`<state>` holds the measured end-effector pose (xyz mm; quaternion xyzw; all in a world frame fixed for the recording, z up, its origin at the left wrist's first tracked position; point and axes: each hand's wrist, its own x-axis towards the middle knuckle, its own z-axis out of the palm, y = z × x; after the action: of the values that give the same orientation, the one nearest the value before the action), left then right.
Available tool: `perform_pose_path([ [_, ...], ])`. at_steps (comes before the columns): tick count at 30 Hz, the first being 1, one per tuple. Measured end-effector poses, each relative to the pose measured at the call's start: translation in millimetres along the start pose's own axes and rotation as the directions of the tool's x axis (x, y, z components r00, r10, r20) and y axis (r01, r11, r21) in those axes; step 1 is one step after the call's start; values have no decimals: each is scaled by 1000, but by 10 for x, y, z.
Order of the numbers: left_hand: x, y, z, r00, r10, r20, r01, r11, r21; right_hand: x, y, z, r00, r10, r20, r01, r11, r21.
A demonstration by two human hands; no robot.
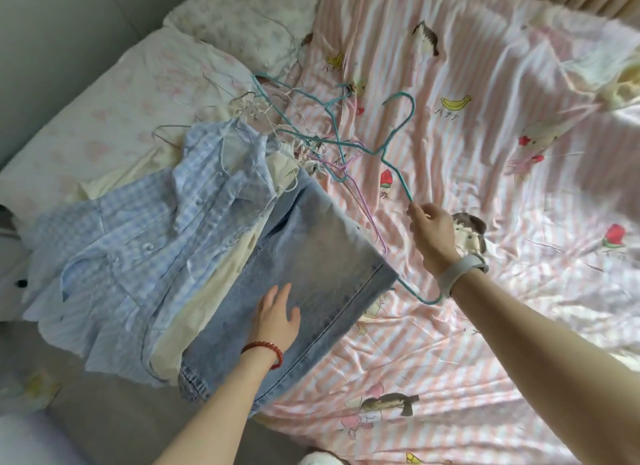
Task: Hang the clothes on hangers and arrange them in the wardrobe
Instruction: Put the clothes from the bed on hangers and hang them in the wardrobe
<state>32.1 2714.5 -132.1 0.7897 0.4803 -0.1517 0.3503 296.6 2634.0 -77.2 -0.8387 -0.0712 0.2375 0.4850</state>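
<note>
Right hand [433, 234]: seen right of centre, fingers curled round the lower arm of a teal wire hanger [398, 132], which is held lifted above the bed; the hook is pointed toward the upper centre of the frame, and the hanger's far corner is seen below the wrist. A pale grey wristband [460, 272] is worn on this wrist.

Left hand [277, 317]: seen lower centre, fingers straight and spread, laid flat on a light-wash denim garment [311, 256]; nothing is gripped. A red bead bracelet [266, 352] is worn on this wrist.

Denim garment: spread on the bed's near left part, its elastic waistband turned toward the lower edge of the frame. Beside it on the left, partly covered by it, a cream garment [214, 291] is seen.

Blue-and-white checked shirt [138, 229]: laid at centre left, overlapping the cream garment and reaching past the bed's edge.

Pile of wire hangers [304, 132]: tangled above centre, in teal, lilac and white, resting on the sheet just beyond the clothes; the held hanger is crossed with the pile.

Bed sheet [485, 326]: pink-and-white striped, printed with bananas, strawberries and cartoon figures, covering the right half of the frame.

Pillows [138, 83]: two, pale and floral, placed in the upper left.
</note>
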Motion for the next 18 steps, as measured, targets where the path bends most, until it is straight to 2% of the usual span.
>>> perform_pose_path([
  [2,-153,161,49,1000,11,-17,-11,999,-53,-200,170,-186,999,1,-37,1,998,69],
  [6,-522,481,181,996,67,-57,-73,990,-119,-570,488,-591,993,97,-61,-84,978,190],
  [10,-851,751,299,986,136,-93,-146,983,-108,-855,706,-1063,987,117,-106,-87,963,256],
  [13,-1042,992,301,972,181,-149,-198,974,-110,-942,715,-1561,981,-32,-190,64,984,166],
  [15,-1131,1233,214,938,232,-256,-267,958,-108,-939,644,-1963,959,-178,-222,201,976,88],
  [16,-1169,1387,139,902,268,-338,-317,943,-99,-931,590,-2152,943,-241,-230,261,963,60],
  [18,-1250,1735,-51,787,354,-505,-426,904,-30,-941,482,-2454,908,-353,-223,366,931,14],
])
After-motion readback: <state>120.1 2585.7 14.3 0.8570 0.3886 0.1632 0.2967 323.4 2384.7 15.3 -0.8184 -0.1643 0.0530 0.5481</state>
